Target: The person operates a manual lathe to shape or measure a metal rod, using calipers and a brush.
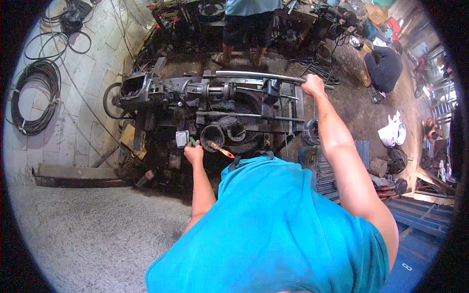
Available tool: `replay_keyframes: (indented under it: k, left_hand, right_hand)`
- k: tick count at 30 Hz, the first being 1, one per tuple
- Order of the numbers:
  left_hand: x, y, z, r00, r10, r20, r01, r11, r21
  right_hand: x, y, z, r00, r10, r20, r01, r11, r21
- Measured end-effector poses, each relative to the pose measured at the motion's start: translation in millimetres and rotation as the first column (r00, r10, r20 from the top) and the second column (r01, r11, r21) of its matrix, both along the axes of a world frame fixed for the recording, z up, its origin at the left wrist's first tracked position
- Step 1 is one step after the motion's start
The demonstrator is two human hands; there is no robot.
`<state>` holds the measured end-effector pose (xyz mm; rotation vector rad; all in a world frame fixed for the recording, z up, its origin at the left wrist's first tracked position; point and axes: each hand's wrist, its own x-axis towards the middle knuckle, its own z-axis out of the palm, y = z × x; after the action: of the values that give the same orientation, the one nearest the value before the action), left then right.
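Observation:
A long machine [222,93] with a spindle in the middle and two parallel rails stands in front of me. My right hand [313,85] is closed round the right end of a long metal rod [259,75], which lies along the machine's far side. My left hand [194,153] is curled at a small green piece [192,140], right beside a pale rectangular box [182,139] on the machine's near side. What its fingertips do there is partly hidden. To the right of that hand, a paintbrush [223,150] with a red and yellow handle leans in a dark round pot [212,138].
One person [252,24] stands beyond the machine; another [384,66] crouches at the far right. Bundled metal rods [326,171] lie near my right side. A black coil [35,96] hangs on the left wall. A white bag [392,132] sits on the floor at right.

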<state>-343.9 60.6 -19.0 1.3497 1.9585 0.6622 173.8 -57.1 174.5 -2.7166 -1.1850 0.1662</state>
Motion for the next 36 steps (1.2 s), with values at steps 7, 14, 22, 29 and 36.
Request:
replay_keyframes:
  k: [7, 14, 22, 29, 36]
  left_hand:
    - [-5.7, -15.1, -1.9, 0.989, 0.117, 0.089, -0.109, 0.99, -0.086]
    - [-36.6, -25.8, -59.1, 0.96, 0.263, 0.092, -0.208, 0.897, -0.389]
    - [-23.6, 6.0, -48.7, 0.963, 0.173, -0.205, -0.267, 0.705, -0.658]
    - [-16.1, 47.5, 40.3, 0.917, 0.226, -0.329, -0.269, 0.959, -0.09]
    - [244.5, 54.7, 188.5, 0.621, -0.364, 0.695, 0.286, 0.93, 0.231]
  right_hand:
    - [18.2, -11.2, 3.3, 1.0, 0.018, 0.017, -0.017, 0.998, -0.055]
    - [69.0, -61.9, 10.5, 0.999, -0.014, 0.032, 0.019, 0.983, -0.182]
    - [84.4, -80.0, 21.1, 1.0, 0.025, -0.02, -0.028, 0.978, -0.206]
    - [145.7, -149.9, -28.9, 0.972, -0.184, -0.149, 0.233, 0.857, 0.46]
    - [130.8, -120.0, -24.2, -0.029, 0.687, -0.726, 0.999, 0.049, 0.006]
